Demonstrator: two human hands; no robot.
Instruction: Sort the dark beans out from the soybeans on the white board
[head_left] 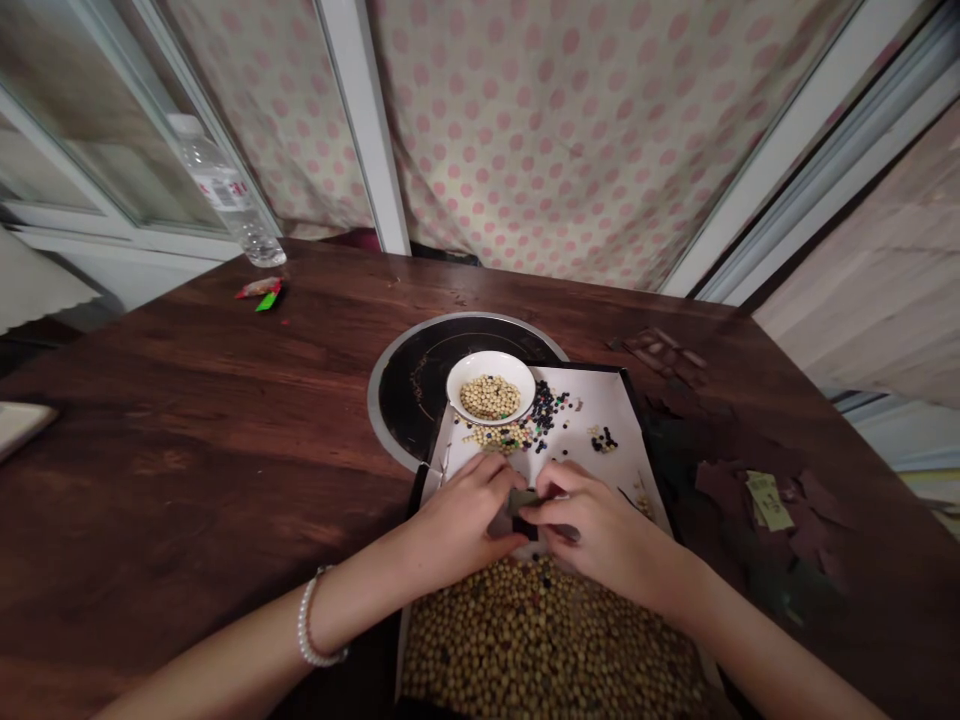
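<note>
My left hand (465, 515) and my right hand (596, 525) meet over a white sheet (607, 405) on the dark wooden table (225, 420). Both hands are closed on a small dark flat piece (523, 500) held between their fingertips. A big heap of yellow beans (547, 645) lies on the sheet just below my wrists. Beyond my fingers stands a small white bowl (491, 385) with yellow beans in it. Next to the bowl lie a scatter of dark beans (551, 405) and a small mixed pile (499, 436).
A round black inset plate (412, 385) sits in the table under the bowl's far side. A plastic water bottle (225, 190) stands at the back left, with a red and green wrapper (262, 292) near it. Dark paper scraps (757, 500) lie at the right.
</note>
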